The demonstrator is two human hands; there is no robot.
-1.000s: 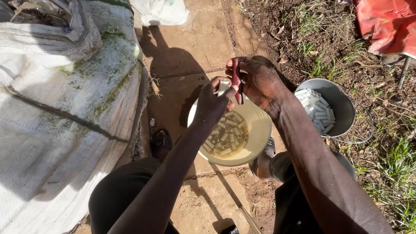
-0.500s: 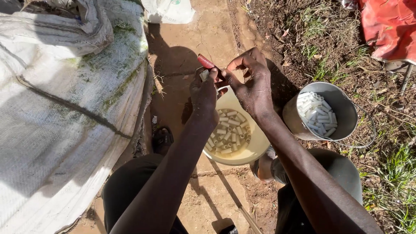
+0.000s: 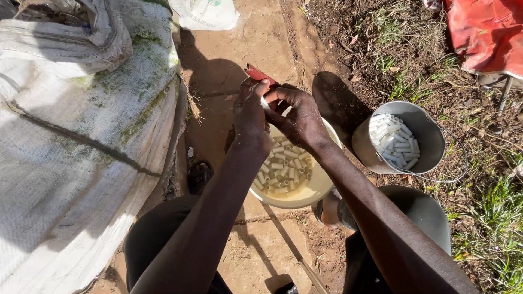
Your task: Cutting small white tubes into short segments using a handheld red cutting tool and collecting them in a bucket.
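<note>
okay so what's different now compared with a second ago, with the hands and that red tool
Both hands lifted slightly, away from the cream bowl. The red tool swung from upright to pointing up-left, gripped by the left hand. The right hand pinches a small white piece against it. The bowl of white pieces and the metal pot stayed put.

Bare dirt ground (image 3: 256, 71) carries a cream bowl (image 3: 305, 195) and metal pail (image 3: 365, 142).
</note>
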